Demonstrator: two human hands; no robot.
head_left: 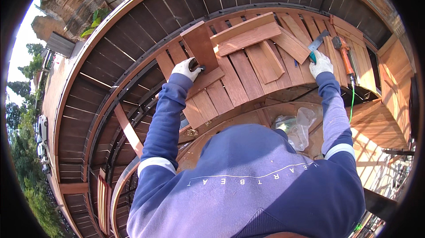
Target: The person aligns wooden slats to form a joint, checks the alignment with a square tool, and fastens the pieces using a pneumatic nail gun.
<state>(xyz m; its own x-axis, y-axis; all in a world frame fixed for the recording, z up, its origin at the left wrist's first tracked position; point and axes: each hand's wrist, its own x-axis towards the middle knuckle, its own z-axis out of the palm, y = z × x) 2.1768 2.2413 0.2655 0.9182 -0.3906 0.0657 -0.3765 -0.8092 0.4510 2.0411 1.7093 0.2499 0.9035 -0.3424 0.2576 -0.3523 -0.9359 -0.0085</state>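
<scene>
My left hand (187, 70), in a white work glove, is at the lower left edge of a reddish-brown board (198, 45). Its fingers are curled round a small dark grey object (202, 68) whose kind I cannot make out. At the right, my gloved right hand (322, 65) is closed on a teal-handled tool (313, 55). That tool's flat grey metal blade (318, 41) points up and to the right over the planks. Between the hands, loose wooden boards (250, 38) lie across a curved row of planks (232, 78).
Right of my right hand lies an orange power tool (343, 54) with a green cord (352, 105). A clear plastic bag (301, 127) sits below the planks. Dark curved slats (168, 12) ring the far side. A wooden box-like step (380, 123) stands at the right.
</scene>
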